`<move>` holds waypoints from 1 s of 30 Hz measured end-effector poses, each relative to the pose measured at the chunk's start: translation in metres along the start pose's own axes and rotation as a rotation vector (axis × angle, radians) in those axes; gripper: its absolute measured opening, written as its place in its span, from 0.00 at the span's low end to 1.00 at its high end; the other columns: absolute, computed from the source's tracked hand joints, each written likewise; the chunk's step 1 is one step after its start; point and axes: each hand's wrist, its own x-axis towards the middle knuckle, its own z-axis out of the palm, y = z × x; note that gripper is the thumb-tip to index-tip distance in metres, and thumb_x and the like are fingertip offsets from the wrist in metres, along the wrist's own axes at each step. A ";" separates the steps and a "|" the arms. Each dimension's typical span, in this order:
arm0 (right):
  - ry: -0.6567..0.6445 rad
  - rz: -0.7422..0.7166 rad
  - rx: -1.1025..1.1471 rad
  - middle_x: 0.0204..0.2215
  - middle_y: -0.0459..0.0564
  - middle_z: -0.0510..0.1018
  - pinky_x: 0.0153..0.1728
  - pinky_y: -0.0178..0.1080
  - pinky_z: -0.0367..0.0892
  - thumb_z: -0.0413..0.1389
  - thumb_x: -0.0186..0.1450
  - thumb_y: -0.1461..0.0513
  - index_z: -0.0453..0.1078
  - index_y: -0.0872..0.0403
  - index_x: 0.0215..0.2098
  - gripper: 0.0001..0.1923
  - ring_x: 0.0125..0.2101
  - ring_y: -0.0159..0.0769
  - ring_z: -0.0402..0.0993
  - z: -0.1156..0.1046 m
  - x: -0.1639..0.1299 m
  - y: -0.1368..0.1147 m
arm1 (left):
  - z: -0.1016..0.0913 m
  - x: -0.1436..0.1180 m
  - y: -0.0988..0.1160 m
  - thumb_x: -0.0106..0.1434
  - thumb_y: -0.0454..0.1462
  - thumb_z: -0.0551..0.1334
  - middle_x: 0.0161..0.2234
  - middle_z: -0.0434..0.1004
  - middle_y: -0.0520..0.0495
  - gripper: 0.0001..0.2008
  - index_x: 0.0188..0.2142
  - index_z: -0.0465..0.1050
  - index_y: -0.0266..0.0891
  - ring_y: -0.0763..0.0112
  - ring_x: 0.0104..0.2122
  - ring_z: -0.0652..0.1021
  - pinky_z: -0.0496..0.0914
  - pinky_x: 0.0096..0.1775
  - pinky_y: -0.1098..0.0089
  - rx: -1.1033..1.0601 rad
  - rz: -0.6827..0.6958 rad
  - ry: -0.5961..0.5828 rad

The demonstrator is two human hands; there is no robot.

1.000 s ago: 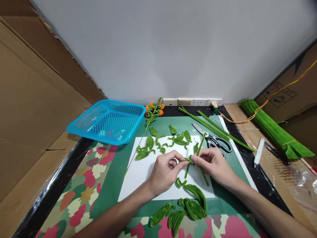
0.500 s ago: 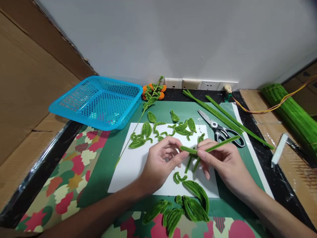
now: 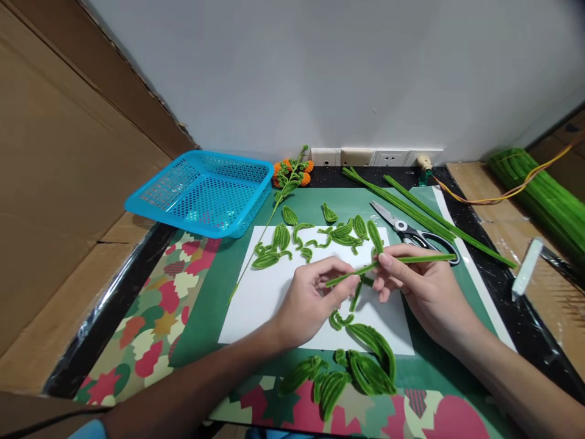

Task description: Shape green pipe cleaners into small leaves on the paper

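Both hands work over a white paper sheet [image 3: 265, 299]. My left hand [image 3: 313, 299] pinches one end of a green pipe cleaner [image 3: 425, 258], and my right hand [image 3: 420, 286] grips it near the middle, so its free end sticks out to the right over the scissors [image 3: 411, 235]. A short folded green piece [image 3: 357, 296] hangs under my fingers. Small green pipe-cleaner leaves [image 3: 338, 235] lie on the paper beyond the hands. Larger finished leaves [image 3: 361, 372] lie in front of them.
A blue perforated basket [image 3: 205, 192] sits at the back left. An orange-and-green pipe-cleaner flower stem [image 3: 287, 180] lies beside it. Long green pipe cleaners [image 3: 411, 210] lie behind the scissors, a thick bundle [image 3: 543, 198] at far right. Cardboard walls flank both sides.
The long pipe cleaner swung from pointing up and away to lying almost level, pointing right. My hands moved slightly apart along it. The camera view shifted.
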 end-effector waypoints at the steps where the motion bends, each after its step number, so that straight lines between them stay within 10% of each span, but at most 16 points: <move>1: 0.004 -0.005 0.000 0.26 0.50 0.82 0.23 0.34 0.79 0.72 0.64 0.56 0.82 0.54 0.36 0.10 0.23 0.34 0.80 0.000 0.001 0.000 | -0.001 0.000 0.000 0.69 0.46 0.68 0.29 0.78 0.50 0.13 0.38 0.79 0.37 0.77 0.23 0.73 0.68 0.25 0.76 -0.030 0.001 0.012; 19: -0.259 0.089 -0.117 0.21 0.47 0.81 0.23 0.34 0.75 0.69 0.66 0.52 0.78 0.55 0.34 0.15 0.18 0.33 0.78 0.005 -0.004 0.001 | -0.007 0.009 0.004 0.65 0.46 0.72 0.22 0.78 0.52 0.17 0.36 0.73 0.36 0.75 0.15 0.76 0.65 0.14 0.80 -0.280 -0.033 0.055; 30: -0.120 0.048 -0.069 0.18 0.47 0.80 0.20 0.35 0.74 0.70 0.65 0.50 0.78 0.55 0.34 0.16 0.16 0.35 0.77 0.013 -0.004 0.009 | -0.001 0.007 0.007 0.59 0.44 0.77 0.25 0.82 0.46 0.17 0.38 0.79 0.33 0.72 0.16 0.77 0.72 0.16 0.75 -0.241 -0.022 0.059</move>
